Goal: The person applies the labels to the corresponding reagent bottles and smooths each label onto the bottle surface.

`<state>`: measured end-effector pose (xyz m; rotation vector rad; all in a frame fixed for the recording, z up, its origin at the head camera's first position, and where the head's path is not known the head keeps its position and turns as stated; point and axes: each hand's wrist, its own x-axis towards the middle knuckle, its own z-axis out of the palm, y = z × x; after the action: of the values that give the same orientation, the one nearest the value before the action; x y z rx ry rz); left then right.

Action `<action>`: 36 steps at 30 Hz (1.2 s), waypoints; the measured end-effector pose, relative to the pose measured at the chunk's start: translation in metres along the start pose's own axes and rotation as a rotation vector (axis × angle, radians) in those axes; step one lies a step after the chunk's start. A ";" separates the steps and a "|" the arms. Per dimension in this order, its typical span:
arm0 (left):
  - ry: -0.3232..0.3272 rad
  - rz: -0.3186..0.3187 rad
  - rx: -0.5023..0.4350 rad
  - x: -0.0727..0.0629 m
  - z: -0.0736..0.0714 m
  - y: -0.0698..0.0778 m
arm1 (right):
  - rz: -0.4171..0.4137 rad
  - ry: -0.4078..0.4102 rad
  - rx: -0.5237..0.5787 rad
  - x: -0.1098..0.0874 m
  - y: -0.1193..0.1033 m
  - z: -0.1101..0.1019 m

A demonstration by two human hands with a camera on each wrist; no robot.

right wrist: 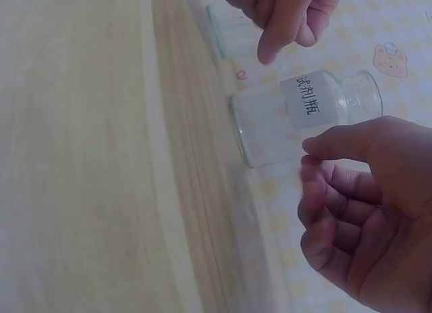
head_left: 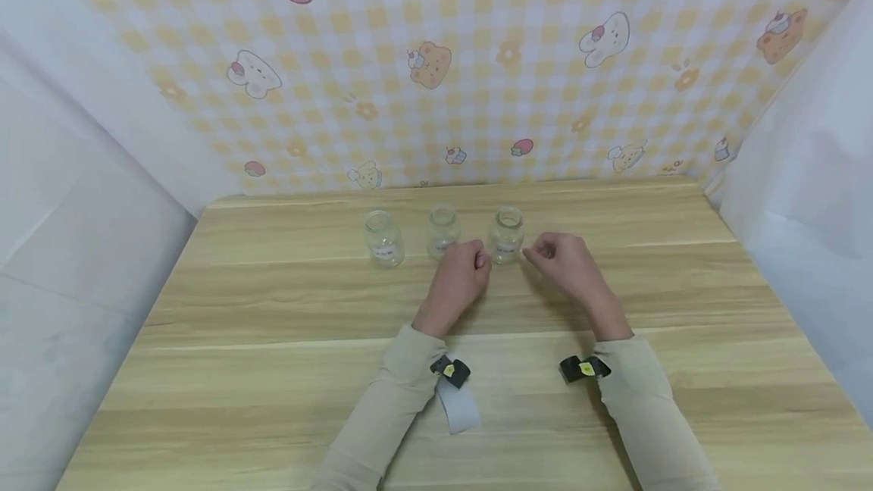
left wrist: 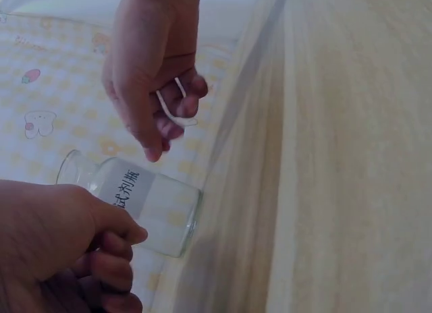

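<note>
Three clear glass jars stand upright in a row: a left jar [head_left: 377, 239], a middle jar [head_left: 443, 226] and a right jar [head_left: 507, 236]. A white label [right wrist: 312, 104] with printed characters is on the right jar. To that jar's left is my left hand [head_left: 458, 279], fingers curled and thumb against them, nothing visible in its grasp. On the other side my right hand [head_left: 569, 267] has its thumb close to the index fingertip and the other fingers bent. Thin pale slivers show among its fingers in the left wrist view; whether they are paper or gaps I cannot tell.
A pale paper strip [head_left: 460, 406] lies on the wooden table [head_left: 273, 377], partly under my left forearm. Behind the table hangs a checked cloth [head_left: 477, 97] with cartoon prints. White sheets [head_left: 68, 248] line both sides.
</note>
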<state>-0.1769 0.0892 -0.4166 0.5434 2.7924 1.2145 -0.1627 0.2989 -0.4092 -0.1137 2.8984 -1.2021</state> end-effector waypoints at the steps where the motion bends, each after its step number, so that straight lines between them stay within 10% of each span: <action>1: -0.005 -0.006 0.003 0.000 0.000 -0.001 | 0.002 -0.010 -0.007 0.000 0.001 0.000; 13: -0.089 -0.012 0.104 -0.001 -0.013 -0.003 | -0.023 -0.170 0.042 0.000 0.006 0.008; 36: -0.083 0.019 0.138 -0.013 -0.023 -0.024 | -0.221 -0.113 -0.132 -0.001 -0.019 0.035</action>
<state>-0.1758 0.0535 -0.4195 0.6154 2.8216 0.9827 -0.1594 0.2608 -0.4208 -0.4971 2.9226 -0.9889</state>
